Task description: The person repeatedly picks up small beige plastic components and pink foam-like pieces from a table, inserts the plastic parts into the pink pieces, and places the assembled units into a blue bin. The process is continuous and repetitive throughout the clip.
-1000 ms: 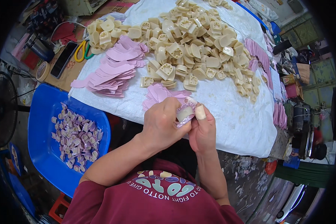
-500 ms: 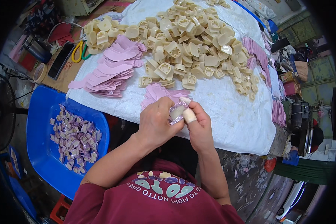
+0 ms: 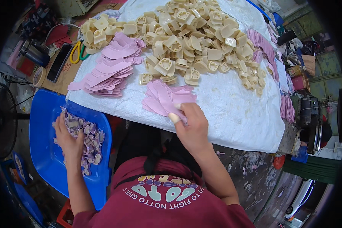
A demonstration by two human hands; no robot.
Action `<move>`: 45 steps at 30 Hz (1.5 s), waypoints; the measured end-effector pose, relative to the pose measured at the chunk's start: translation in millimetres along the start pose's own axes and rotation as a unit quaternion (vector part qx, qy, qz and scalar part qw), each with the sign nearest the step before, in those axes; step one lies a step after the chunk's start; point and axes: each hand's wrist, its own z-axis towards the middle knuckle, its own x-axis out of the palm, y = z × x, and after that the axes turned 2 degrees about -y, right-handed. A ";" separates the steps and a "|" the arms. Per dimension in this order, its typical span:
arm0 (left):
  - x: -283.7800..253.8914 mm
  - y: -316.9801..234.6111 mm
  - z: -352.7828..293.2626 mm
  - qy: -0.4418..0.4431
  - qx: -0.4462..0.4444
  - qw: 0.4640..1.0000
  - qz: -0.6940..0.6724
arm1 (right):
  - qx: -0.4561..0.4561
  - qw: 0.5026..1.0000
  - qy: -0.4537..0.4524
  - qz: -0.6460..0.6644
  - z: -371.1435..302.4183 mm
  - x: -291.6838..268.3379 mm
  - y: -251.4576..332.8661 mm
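My left hand (image 3: 69, 138) is down in the blue plastic tub (image 3: 41, 148) with its fingers spread, over a heap of pink-covered shoe heels (image 3: 91, 136). One covered heel lies just beside its fingers. On the near part of the white sheet (image 3: 231, 125), my right hand (image 3: 192, 123) pinches the edge of a pink cut piece (image 3: 181, 115) at a small loose pile of pink pieces (image 3: 163, 97). Pale coverings wrap its thumb and a finger. Behind that pile rises a big heap of bare beige shoe heels (image 3: 193, 49).
Stacked pink strips (image 3: 108, 76) lie left of the heels, more pink strips (image 3: 264, 45) along the right edge. Yellow-green scissors (image 3: 76, 52), a phone (image 3: 59, 63), a tape roll (image 3: 39, 77) and a flask (image 3: 35, 53) sit at left. A fan (image 3: 2, 119) stands beside the tub.
Both hands have parted from the glittery pink-covered heel they held together. My left hand has moved into the tub and opened. My right hand has moved to the pink pieces and grips one.
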 end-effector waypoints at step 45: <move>57.5 -188.7 27.9 0.339 -0.237 0.549 -0.726 | -0.013 0.999 -0.040 -0.020 65.7 -30.2 -59.8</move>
